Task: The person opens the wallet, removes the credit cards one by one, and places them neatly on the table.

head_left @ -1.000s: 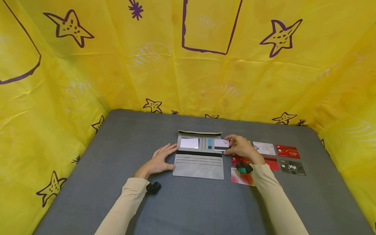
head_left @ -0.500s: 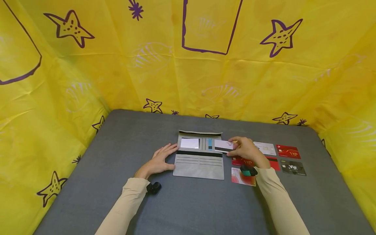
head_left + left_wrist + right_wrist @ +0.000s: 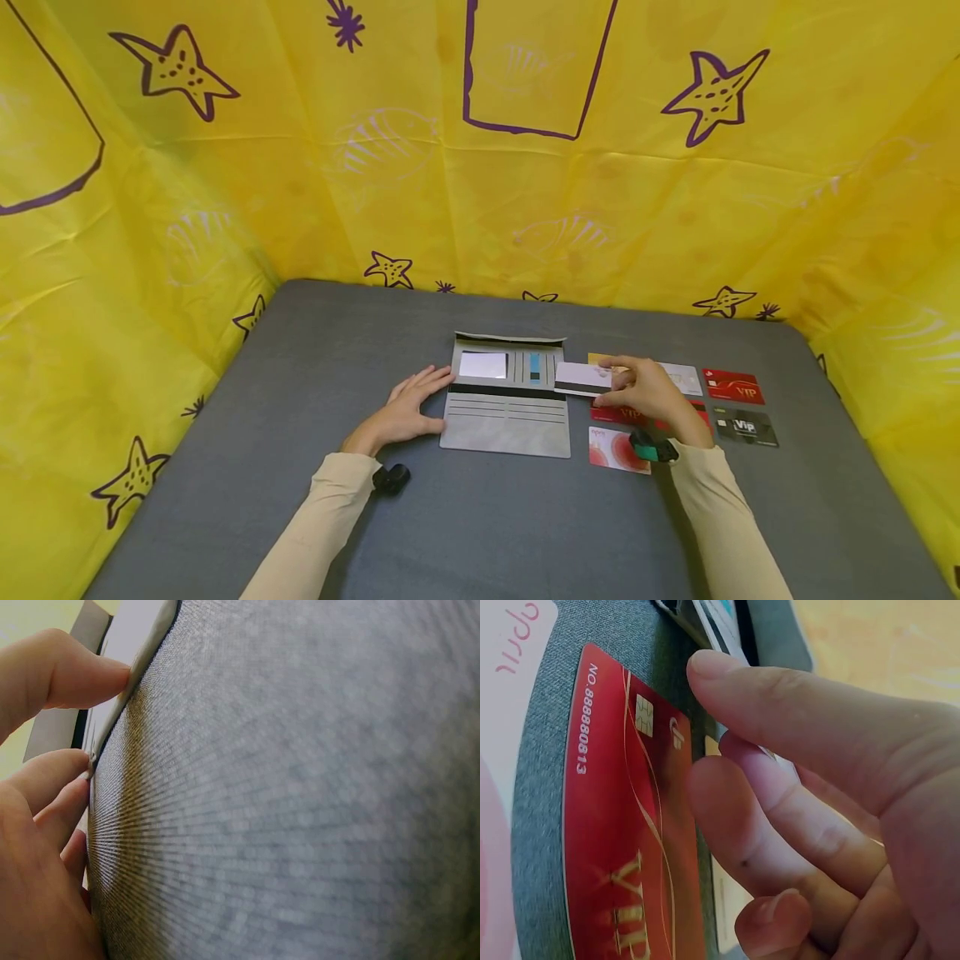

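Observation:
A grey wallet (image 3: pixel 506 437) lies unfolded on the table, with a white card behind its window (image 3: pixel 483 365) and a blue strip showing in a slot. My left hand (image 3: pixel 401 417) touches the wallet's left edge with thumb and fingertips, fingers extended; the left wrist view shows the thumb (image 3: pixel 90 675) on that edge. My right hand (image 3: pixel 648 392) pinches a white card with a black stripe (image 3: pixel 581 377) by its right end. The card's left end overlaps the wallet's right edge. In the right wrist view, thumb and fingers hide most of this card.
To the right lie several cards: a red VIP card (image 3: pixel 630 825), a pink-and-white card (image 3: pixel 618 450), a black Vip card (image 3: pixel 746 427), another red VIP card (image 3: pixel 733 387) and a white one (image 3: pixel 682 377). Yellow cloth (image 3: pixel 450 208) hangs round the grey table (image 3: pixel 480 533).
My right hand has moved right, drawing the striped card from over the wallet's upper right part to its right edge. The left hand and the wallet have stayed put.

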A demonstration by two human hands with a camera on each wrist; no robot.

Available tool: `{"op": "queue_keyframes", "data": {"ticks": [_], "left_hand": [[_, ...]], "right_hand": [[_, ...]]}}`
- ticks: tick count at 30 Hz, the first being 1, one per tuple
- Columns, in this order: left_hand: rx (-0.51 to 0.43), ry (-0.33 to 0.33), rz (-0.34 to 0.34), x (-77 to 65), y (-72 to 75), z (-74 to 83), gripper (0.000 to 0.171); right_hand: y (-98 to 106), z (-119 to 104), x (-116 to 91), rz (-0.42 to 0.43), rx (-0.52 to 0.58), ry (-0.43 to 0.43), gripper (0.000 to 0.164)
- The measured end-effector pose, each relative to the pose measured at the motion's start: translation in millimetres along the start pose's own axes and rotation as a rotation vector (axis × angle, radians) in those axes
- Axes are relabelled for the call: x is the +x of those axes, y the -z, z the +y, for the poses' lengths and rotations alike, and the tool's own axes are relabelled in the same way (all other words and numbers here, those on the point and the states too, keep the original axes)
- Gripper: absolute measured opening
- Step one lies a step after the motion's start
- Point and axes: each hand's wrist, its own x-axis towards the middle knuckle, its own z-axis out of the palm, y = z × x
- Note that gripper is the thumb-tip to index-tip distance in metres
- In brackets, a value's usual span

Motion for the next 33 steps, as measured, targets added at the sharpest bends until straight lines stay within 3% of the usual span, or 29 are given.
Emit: {"op": "queue_keyframes", "data": {"ticks": [9,22,33], "left_hand": [[0.007,0.003,-0.004,-0.3,1.2,0.3,0.081],[-0.006,0.005,-0.001,-1.6,1.3,-0.1,0.08],[-0.006,-0.002,0.001,-0.8,1.0,0.3,0.08]], "right_hand": [[8.6,5.2,-23.6,0.011,0.023,-0.032,0.063],[11.1,19.7,-65.7,0.066,0.061,-0.012,0.063],[16.3,33.7,-97.8,0.076,0.08,-0.099,0.069]]}}
